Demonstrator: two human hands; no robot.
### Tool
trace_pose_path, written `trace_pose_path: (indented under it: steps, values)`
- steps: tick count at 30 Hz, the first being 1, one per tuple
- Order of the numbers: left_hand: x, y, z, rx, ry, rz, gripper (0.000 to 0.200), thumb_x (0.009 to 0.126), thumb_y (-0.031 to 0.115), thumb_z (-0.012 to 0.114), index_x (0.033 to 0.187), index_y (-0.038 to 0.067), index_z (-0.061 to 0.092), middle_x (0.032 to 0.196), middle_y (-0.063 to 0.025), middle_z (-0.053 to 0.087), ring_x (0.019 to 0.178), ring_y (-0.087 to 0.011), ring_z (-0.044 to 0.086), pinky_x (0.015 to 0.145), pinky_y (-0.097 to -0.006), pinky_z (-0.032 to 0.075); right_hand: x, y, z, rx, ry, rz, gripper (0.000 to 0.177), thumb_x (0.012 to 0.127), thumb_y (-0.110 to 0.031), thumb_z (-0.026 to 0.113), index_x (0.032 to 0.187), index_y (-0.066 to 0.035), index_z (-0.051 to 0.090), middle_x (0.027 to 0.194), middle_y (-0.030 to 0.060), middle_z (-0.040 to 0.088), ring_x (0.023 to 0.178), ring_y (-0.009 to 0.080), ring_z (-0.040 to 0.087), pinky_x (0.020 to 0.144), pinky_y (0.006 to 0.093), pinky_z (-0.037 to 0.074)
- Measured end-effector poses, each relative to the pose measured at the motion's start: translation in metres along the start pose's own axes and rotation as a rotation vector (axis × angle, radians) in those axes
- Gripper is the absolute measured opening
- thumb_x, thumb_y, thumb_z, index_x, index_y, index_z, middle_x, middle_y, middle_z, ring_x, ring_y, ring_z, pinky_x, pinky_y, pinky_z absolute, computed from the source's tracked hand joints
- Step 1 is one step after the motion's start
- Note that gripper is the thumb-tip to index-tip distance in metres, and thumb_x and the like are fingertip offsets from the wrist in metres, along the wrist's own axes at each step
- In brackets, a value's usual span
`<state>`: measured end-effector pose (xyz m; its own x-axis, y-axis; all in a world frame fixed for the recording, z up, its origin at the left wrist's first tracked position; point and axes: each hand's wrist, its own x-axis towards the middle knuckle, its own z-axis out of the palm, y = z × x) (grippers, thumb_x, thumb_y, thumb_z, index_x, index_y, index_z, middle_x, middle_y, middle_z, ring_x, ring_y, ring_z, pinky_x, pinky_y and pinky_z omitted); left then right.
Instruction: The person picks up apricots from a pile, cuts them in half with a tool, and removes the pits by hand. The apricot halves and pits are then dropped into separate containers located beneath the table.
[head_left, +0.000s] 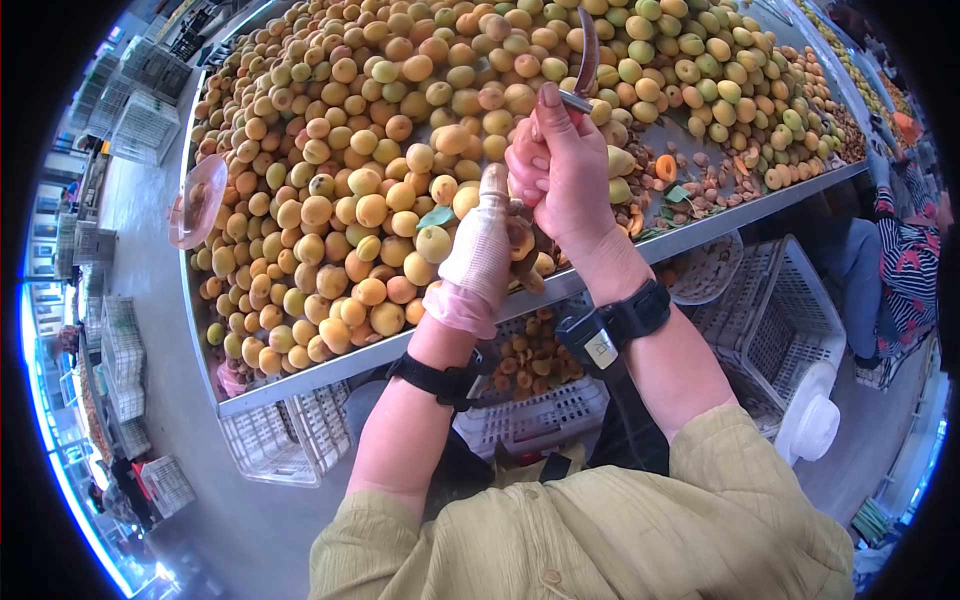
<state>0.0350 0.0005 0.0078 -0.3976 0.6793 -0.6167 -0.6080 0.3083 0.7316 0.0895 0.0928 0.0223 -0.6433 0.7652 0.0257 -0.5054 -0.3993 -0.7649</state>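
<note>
My right hand (570, 175) is closed around the handle of a small curved knife (588, 52), its blade pointing up and away from me. Close beside it, my left hand (478, 250) wears a pale glove with a pink cuff. Its fingers curl around what looks like an apricot (520, 238), partly hidden by the hand. Both hands are over the near edge of a metal-rimmed table (400, 356) heaped with yellow-orange apricots (330, 185). Pits and split apricot pieces (665, 168) lie to the right of my right hand.
Below the table edge, a crate (540, 420) at my lap holds apricot halves. Other plastic crates stand at left (285, 435) and right (790, 320), near a white basket (710, 270). A pink clear dish (198, 200) sits on the left rim. Another person (905, 250) is at right.
</note>
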Motion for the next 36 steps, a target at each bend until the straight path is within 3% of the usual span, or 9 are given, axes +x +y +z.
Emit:
trace_pose_path:
  steps: [10, 16, 19, 21, 23, 25, 27, 32, 36]
  values:
    - [-0.001, 0.0, -0.01, -0.5, -0.389, -0.325, 0.038, 0.098, 0.049, 0.047, 0.084, 0.015, 0.051, 0.058, 0.0016, 0.049, 0.041, -0.0084, 0.042, 0.039, -0.0261, 0.033, 0.003, -0.002, -0.006, 0.118, -0.177, 0.057, 0.042, 0.095, -0.052, 0.052, 0.075, -0.017, 0.044, 0.056, -0.0053, 0.029, 0.042, 0.0049, 0.023, 0.039, 0.023, 0.02]
    - [0.006, -0.008, -0.014, -0.596, -0.655, -0.165, 0.046, 0.097, 0.052, 0.046, 0.08, 0.01, 0.054, 0.063, -0.0017, 0.051, 0.045, -0.0107, 0.043, 0.045, -0.0261, 0.038, 0.01, -0.011, -0.006, 0.263, -0.249, 0.052, 0.039, 0.097, -0.047, 0.053, 0.075, -0.015, 0.046, 0.058, -0.0062, 0.028, 0.042, 0.0054, 0.023, 0.039, 0.0235, 0.02]
    - [0.002, 0.007, -0.003, -0.324, -0.068, -0.008, 0.051, 0.097, 0.056, 0.044, 0.084, 0.008, 0.057, 0.065, -0.0034, 0.052, 0.048, -0.0123, 0.046, 0.049, -0.0297, 0.046, 0.014, -0.019, -0.017, 0.045, 0.04, -0.121, 0.034, 0.096, -0.039, 0.059, 0.077, -0.012, 0.05, 0.059, -0.0061, 0.038, 0.044, 0.0044, 0.034, 0.039, 0.0226, 0.025]
    - [0.016, 0.007, -0.013, -0.295, -0.07, 0.108, 0.058, 0.095, 0.062, 0.04, 0.088, 0.008, 0.059, 0.068, -0.0041, 0.054, 0.053, -0.0149, 0.049, 0.051, -0.0352, 0.052, 0.006, -0.017, -0.014, -0.29, 0.151, 0.05, 0.038, 0.089, -0.041, 0.069, 0.076, -0.009, 0.053, 0.057, -0.0054, 0.043, 0.042, 0.0033, 0.037, 0.037, 0.0222, 0.029]
    - [0.027, 0.006, -0.025, -0.284, -0.073, 0.195, 0.062, 0.094, 0.065, 0.04, 0.097, 0.007, 0.06, 0.084, -0.0077, 0.061, 0.069, -0.0204, 0.059, 0.061, -0.0414, 0.056, 0.008, 0.008, -0.024, -0.805, -0.118, -0.18, 0.047, 0.084, -0.042, 0.073, 0.105, -0.001, 0.062, 0.072, 0.0029, 0.063, 0.062, 0.0148, 0.061, 0.059, 0.0276, 0.051]
    - [0.026, 0.012, -0.019, -0.672, -0.18, 0.14, 0.068, 0.093, 0.062, 0.047, 0.122, 0.002, 0.052, 0.117, -0.0127, 0.059, 0.109, -0.0268, 0.057, 0.102, -0.0418, 0.044, -0.007, 0.016, -0.013, -1.047, -0.202, -0.109, 0.047, 0.083, -0.037, 0.075, 0.11, -0.001, 0.061, 0.081, 0.01, 0.067, 0.077, 0.0211, 0.066, 0.07, 0.0304, 0.052]
    - [0.023, 0.005, -0.025, -0.572, -0.208, 0.22, 0.061, 0.095, 0.056, 0.05, 0.121, 0.001, 0.053, 0.114, -0.012, 0.06, 0.108, -0.024, 0.057, 0.104, -0.0354, 0.041, -0.006, 0.021, -0.013, -1.031, -0.197, -0.175, 0.044, 0.082, -0.032, 0.075, 0.11, -0.001, 0.06, 0.083, 0.0146, 0.066, 0.076, 0.0232, 0.066, 0.069, 0.0313, 0.052]
    - [0.003, 0.015, -0.02, -0.451, -0.041, 0.338, 0.032, 0.098, 0.031, 0.054, 0.115, 0.004, 0.058, 0.099, -0.0055, 0.062, 0.087, -0.0154, 0.061, 0.081, -0.0304, 0.052, -0.01, 0.031, -0.008, -0.846, -0.041, -0.298, 0.016, 0.087, -0.013, 0.063, 0.097, -0.002, 0.058, 0.068, 0.0085, 0.058, 0.063, 0.0158, 0.057, 0.059, 0.0318, 0.047]
    - [-0.024, 0.026, -0.027, -0.156, -0.187, 0.425, 0.035, 0.1, 0.032, 0.045, 0.108, 0.001, 0.06, 0.069, 0.0032, 0.047, 0.058, -0.0076, 0.047, 0.057, -0.0198, 0.037, -0.001, -0.011, -0.019, -0.714, -0.019, 0.002, 0.024, 0.087, -0.022, 0.066, 0.092, 0.001, 0.062, 0.072, -0.0014, 0.059, 0.065, 0.0073, 0.052, 0.06, 0.0268, 0.046]
